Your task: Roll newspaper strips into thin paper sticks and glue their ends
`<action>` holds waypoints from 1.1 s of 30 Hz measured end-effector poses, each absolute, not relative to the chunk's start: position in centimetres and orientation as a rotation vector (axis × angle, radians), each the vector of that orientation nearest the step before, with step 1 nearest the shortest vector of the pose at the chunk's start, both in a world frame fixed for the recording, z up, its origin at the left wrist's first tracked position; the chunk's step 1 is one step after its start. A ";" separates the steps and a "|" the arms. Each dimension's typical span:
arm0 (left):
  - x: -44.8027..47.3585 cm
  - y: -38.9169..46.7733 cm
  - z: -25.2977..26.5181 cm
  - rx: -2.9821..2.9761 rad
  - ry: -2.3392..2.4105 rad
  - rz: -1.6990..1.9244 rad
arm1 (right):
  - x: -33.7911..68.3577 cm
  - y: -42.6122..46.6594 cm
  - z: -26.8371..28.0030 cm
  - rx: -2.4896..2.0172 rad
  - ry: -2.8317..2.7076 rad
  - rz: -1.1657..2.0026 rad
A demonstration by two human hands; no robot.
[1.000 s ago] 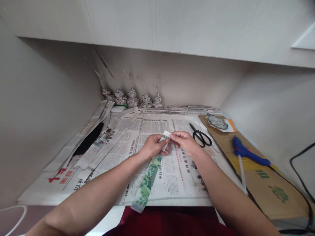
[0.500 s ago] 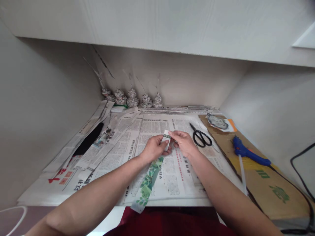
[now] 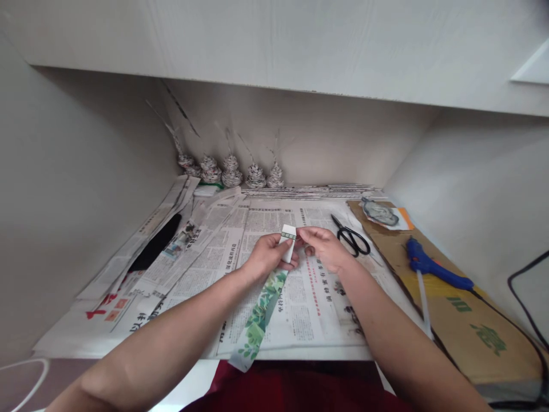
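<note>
1. A person's bare hands meet above the middle of a newspaper-covered work surface (image 3: 295, 312), seen from the wearer's own head.
2. The left hand (image 3: 270, 256) is closed in a pinch on a small white piece (image 3: 289, 229), thumb on top and fingers behind; this grip probably keeps the piece steady and its upper end exposed.
3. Near that end a narrow green patterned band (image 3: 288, 236) crosses the piece. The right hand (image 3: 321, 246) is at the band's right edge, thumb and forefinger drawn narrow, perhaps for fine work; whether they grip anything cannot be told.
4. Below the left hand, a green leaf-printed strip (image 3: 256, 320) slants toward the wearer, its near end past the surface's front edge. Whether it joins the white piece is hidden.
5. Black-handled scissors (image 3: 351, 238) lie just beyond the right hand, seemingly for easy reach.
6. Further right, a blue glue gun (image 3: 433, 268) with a pale stick (image 3: 422, 303) beneath it rests on brown cardboard (image 3: 454, 352), which likely shields the surface from drips.
7. Along the back, thin paper rods (image 3: 317, 193) lie flat beside five woven, gourd-shaped pieces (image 3: 232, 174), apparently set there to leave working room.
</note>
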State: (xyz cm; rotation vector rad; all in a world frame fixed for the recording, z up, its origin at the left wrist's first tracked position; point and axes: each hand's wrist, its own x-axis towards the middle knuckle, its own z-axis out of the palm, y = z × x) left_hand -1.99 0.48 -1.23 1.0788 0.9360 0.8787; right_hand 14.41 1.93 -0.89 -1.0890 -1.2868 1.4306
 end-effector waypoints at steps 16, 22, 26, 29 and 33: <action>-2.1 0.6 -2.0 1.193 0.951 0.886 | 13.7 1.9 -1.3 -1.180 -1.342 1.252; -2.1 0.5 -1.6 1.195 0.957 0.877 | 13.3 1.7 -1.2 -1.162 -1.339 1.227; -2.1 0.5 -1.3 1.182 0.969 0.877 | 13.6 1.8 -1.1 -1.145 -1.343 1.231; -2.1 0.4 -1.1 1.166 0.981 0.859 | 14.0 1.8 -0.9 -1.138 -1.380 1.302; -2.1 0.4 -1.0 1.198 1.007 0.839 | 14.2 1.7 -0.6 -1.151 -1.401 1.308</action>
